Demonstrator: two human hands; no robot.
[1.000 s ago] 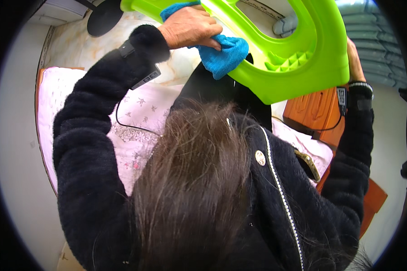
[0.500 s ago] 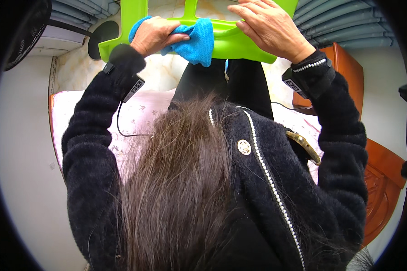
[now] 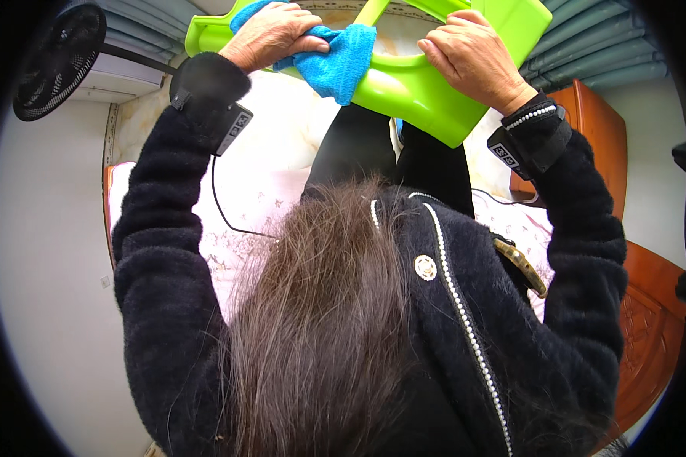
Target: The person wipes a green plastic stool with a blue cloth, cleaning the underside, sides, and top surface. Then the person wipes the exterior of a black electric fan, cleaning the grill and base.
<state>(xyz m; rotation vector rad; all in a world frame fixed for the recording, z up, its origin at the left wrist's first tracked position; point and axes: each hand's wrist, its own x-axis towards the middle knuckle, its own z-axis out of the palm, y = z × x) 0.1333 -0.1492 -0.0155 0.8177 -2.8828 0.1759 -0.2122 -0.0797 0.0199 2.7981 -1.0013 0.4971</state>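
Note:
A bright green plastic stool [image 3: 404, 87] is held up in front of me at the top of the view. My left hand [image 3: 270, 34] presses a blue cloth [image 3: 343, 65] against the stool's upper left part. My right hand [image 3: 469, 57] grips the stool's edge on the right. Both forearms wear black fuzzy sleeves with dark wrist bands. Long brown hair [image 3: 320, 327] hangs down over my black jacket and hides most of what lies below.
A bed with a pale flowered sheet [image 3: 244, 221] lies under me, with a black cable [image 3: 229, 221] across it. A black fan [image 3: 57, 61] stands at the upper left. Wooden furniture [image 3: 640, 289] is on the right, a pale wall on the left.
The stool has been turned and shifted leftward and higher. My right hand moved from behind its far side onto its near edge. My left hand with the cloth stays on the stool.

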